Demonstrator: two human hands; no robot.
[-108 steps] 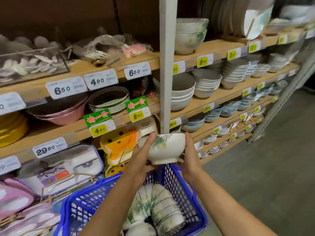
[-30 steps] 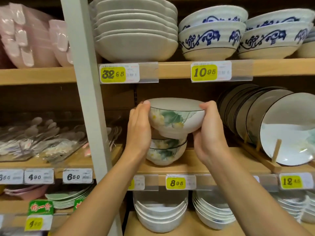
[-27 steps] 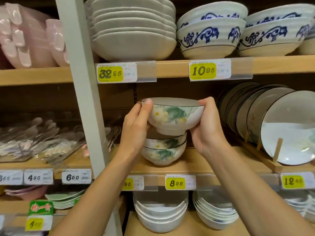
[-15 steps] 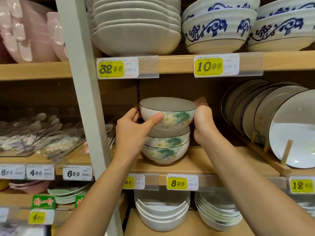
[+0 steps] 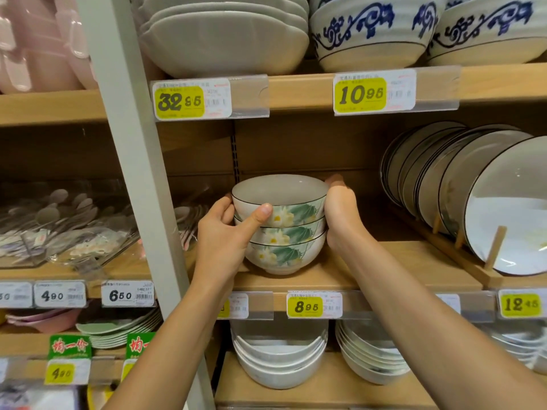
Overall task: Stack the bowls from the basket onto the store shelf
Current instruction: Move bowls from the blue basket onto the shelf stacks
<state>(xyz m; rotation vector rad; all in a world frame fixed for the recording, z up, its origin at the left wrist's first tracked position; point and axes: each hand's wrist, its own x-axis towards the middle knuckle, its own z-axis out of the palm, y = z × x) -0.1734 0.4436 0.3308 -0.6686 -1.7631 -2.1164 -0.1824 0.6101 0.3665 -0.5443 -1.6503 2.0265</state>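
- The top bowl (image 5: 279, 199), white with a dark rim line and a green leaf and pale flower painted on its side, sits nested in a stack of bowls (image 5: 284, 247) three high on the wooden shelf (image 5: 399, 270).
- The left hand (image 5: 225, 235) is wrapped round the stack's left side, thumb laid across the front of the top bowl and the fingers behind it (only partly seen).
- The right hand (image 5: 340, 214) presses against the stack's right side, palm on the top two bowls, fingertips curled past the far rim.
- Both hands are closed on the same stack, one on each flank, with the bowls between them.
- Directly below the stack, on the shelf edge, a yellow price tag (image 5: 306, 306) reads 8.95.
- To the stack's right, well apart, dark-rimmed plates (image 5: 503, 208) stand on edge in a wooden rack (image 5: 473, 261).
- Left of the stack rises a grey upright post (image 5: 142, 202).
- Above the stack, on the next shelf, sit plain white dishes (image 5: 225, 39) and blue-patterned bowls (image 5: 370, 34).
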